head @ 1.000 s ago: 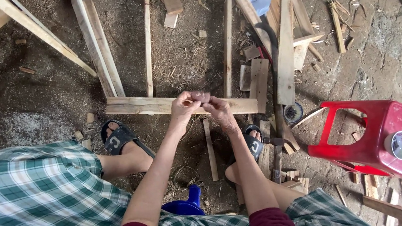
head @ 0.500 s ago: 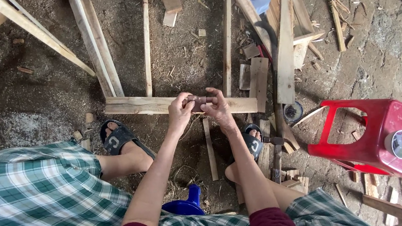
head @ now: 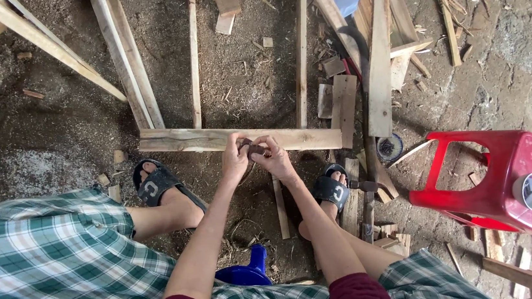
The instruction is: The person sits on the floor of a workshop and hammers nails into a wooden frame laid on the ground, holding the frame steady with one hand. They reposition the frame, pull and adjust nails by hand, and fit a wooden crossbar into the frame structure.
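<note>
I see both hands pinched together on a small dark piece; left hand and right hand meet just above the plank, whose long axis runs left to right across the floor before me.

Even, soft daylight covers the scene. Shadows are faint and short. No glare. Focus is sharp throughout; wide-angle distortion bends the planks near the edges.

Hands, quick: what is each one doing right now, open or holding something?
Left hand: fingers pinched on a small dark object above the horizontal pale wooden plank.
Right hand: fingers pinched on the same object; what it is cannot be told.
</note>
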